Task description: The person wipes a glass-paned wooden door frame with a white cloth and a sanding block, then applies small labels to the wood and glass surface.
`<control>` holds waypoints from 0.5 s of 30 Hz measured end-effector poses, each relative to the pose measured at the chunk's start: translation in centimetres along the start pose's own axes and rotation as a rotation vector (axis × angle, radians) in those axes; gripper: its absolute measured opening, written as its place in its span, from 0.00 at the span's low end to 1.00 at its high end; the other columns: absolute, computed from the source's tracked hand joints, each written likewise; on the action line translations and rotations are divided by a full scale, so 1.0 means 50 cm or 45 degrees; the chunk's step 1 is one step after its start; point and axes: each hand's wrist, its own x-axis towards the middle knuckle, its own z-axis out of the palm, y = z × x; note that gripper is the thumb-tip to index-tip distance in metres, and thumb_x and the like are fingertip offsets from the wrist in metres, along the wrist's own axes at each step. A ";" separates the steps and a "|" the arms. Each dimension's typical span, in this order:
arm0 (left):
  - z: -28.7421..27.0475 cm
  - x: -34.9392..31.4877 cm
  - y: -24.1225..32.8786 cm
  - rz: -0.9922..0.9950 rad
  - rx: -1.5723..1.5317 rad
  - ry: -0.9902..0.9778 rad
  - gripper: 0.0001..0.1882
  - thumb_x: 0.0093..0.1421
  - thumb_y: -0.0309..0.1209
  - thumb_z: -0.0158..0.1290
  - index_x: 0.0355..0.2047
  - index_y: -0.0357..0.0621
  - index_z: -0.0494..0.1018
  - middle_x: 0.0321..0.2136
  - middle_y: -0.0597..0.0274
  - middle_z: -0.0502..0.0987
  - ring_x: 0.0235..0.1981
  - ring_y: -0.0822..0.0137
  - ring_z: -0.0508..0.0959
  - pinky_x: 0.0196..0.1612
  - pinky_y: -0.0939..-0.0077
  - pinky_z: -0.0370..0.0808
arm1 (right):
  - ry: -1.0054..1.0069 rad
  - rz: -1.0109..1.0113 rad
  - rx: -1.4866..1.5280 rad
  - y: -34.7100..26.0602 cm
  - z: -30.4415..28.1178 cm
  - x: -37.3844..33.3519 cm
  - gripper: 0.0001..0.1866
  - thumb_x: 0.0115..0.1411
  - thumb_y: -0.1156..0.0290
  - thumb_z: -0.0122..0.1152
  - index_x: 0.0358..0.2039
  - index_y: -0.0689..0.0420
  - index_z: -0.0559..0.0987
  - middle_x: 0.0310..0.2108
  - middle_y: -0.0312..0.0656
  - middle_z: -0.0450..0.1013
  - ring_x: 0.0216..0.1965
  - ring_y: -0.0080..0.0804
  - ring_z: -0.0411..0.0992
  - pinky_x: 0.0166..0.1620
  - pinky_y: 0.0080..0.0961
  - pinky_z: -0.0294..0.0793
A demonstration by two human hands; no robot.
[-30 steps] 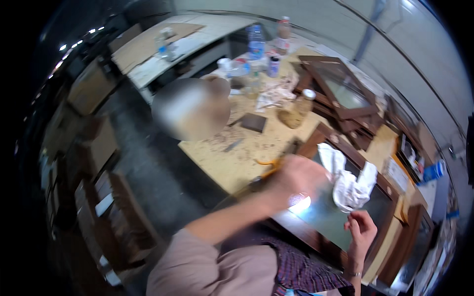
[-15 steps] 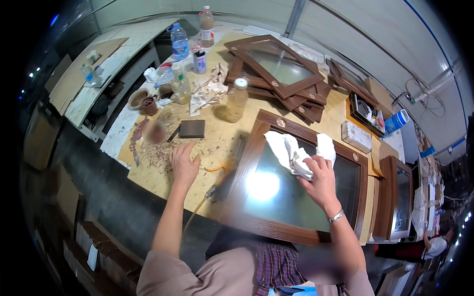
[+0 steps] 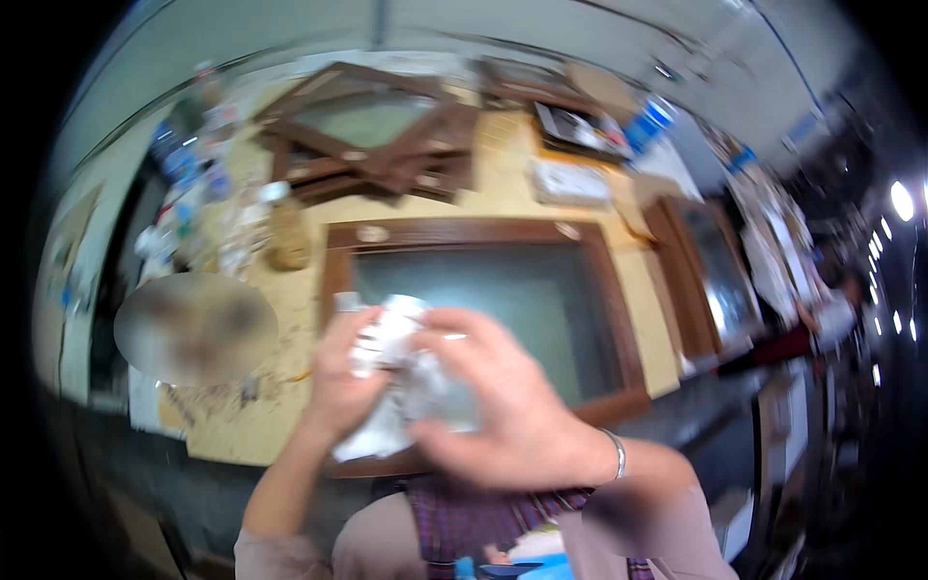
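Observation:
Both my hands hold a crumpled white paper wad (image 3: 396,387) just over the near edge of a large wooden-framed glass pane (image 3: 483,290) that lies flat on the workbench. My left hand (image 3: 340,379) grips the wad from the left. My right hand (image 3: 493,406), with a metal bangle at the wrist, wraps over it from the right. The picture is blurred by motion, so the fingers' exact grip is hard to make out.
More brown wooden frames (image 3: 377,145) are stacked at the back of the workbench (image 3: 503,193). Another framed pane (image 3: 710,271) lies to the right. A jar (image 3: 287,237) and bottles (image 3: 188,159) stand at the left. A blurred patch (image 3: 193,327) covers part of the left side.
My left hand has left the bench top and joined my right hand on the white paper, which is now bunched between both hands near the frame's front edge. The view has swung right.

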 end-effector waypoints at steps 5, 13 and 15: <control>0.009 -0.023 -0.024 0.011 0.360 -0.051 0.31 0.50 0.19 0.53 0.57 0.34 0.68 0.48 0.50 0.76 0.50 0.58 0.77 0.55 0.68 0.72 | -0.092 -0.340 0.259 -0.188 0.019 0.014 0.18 0.41 0.69 0.66 0.34 0.63 0.80 0.42 0.58 0.73 0.48 0.56 0.73 0.47 0.54 0.75; 0.028 -0.006 -0.036 0.125 0.371 -0.046 0.30 0.49 0.20 0.55 0.57 0.37 0.69 0.45 0.46 0.77 0.46 0.51 0.78 0.52 0.64 0.73 | -0.704 -0.221 0.799 -0.195 -0.069 0.039 0.09 0.41 0.68 0.65 0.20 0.60 0.80 0.20 0.45 0.74 0.23 0.44 0.73 0.21 0.53 0.71; 0.037 -0.001 -0.026 0.056 0.328 -0.064 0.31 0.50 0.20 0.55 0.57 0.36 0.69 0.46 0.48 0.77 0.47 0.54 0.78 0.52 0.66 0.73 | -0.680 -0.542 0.843 -0.183 -0.049 0.039 0.08 0.42 0.69 0.65 0.20 0.61 0.80 0.18 0.45 0.73 0.21 0.43 0.73 0.21 0.51 0.72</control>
